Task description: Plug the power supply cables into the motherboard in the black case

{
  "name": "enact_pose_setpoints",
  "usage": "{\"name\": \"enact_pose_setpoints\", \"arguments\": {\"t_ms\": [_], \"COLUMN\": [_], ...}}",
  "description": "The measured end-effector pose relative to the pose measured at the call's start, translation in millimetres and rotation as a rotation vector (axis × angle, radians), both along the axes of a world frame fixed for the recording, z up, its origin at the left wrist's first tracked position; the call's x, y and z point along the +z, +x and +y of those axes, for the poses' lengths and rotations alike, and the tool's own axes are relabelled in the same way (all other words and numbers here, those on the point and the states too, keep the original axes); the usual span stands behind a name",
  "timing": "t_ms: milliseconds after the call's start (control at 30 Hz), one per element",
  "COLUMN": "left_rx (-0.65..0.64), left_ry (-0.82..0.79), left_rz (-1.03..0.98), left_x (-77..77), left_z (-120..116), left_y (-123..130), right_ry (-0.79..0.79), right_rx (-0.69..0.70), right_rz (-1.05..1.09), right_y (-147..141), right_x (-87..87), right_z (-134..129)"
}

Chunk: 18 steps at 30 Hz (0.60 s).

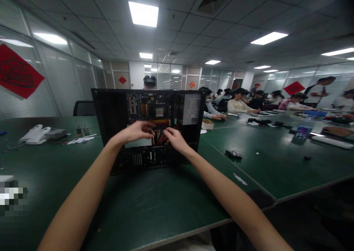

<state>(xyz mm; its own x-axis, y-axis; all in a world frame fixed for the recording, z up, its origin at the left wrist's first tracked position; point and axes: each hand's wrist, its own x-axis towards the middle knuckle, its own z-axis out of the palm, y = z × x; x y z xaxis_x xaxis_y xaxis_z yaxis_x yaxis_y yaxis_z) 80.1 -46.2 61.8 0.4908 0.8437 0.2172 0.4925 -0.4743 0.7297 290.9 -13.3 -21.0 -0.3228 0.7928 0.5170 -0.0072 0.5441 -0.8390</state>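
A black computer case point(98, 109) stands on the table with its open side facing me. Inside it are a motherboard point(159, 112) and, at the upper right, a power supply point(191, 109). A bundle of coloured cables point(158, 137) hangs below the motherboard, between my hands. My left hand point(136, 131) reaches in from the left, its fingers bent but apart beside the cables. From the other side, my right hand point(177, 139) has thumb and fingers closed at the cables' right edge. Its fingertips partly hide the wires there.
A green table point(143, 206) extends around the case. White plastic bags point(35, 134) and small parts lie left. A black bracket-like part point(233, 154) and a paper scrap point(240, 179) lie right. Beyond are a small box point(207, 124), a bottle point(303, 127) and several seated people.
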Motion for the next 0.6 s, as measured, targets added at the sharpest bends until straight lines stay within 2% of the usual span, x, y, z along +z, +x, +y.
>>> {"name": "enact_pose_setpoints", "arguments": {"t_ms": [200,367,600], "left_rx": [0.008,-0.027,-0.013], "left_ry": [0.066,0.110,0.112], "left_rz": [-0.021,-0.120,-0.170], "left_x": [1.2,-3.4,-9.3], "left_z": [1,5,11], "left_y": [-3,5,8], "right_ry": [0.006,0.030,-0.023], "right_rx": [0.028,0.063,0.076], "right_rz": [-0.006,-0.009,0.008], "right_y": [0,-5,-7], "right_x": [1.6,5.1,6.9], "right_z": [-2,-1,2]}}
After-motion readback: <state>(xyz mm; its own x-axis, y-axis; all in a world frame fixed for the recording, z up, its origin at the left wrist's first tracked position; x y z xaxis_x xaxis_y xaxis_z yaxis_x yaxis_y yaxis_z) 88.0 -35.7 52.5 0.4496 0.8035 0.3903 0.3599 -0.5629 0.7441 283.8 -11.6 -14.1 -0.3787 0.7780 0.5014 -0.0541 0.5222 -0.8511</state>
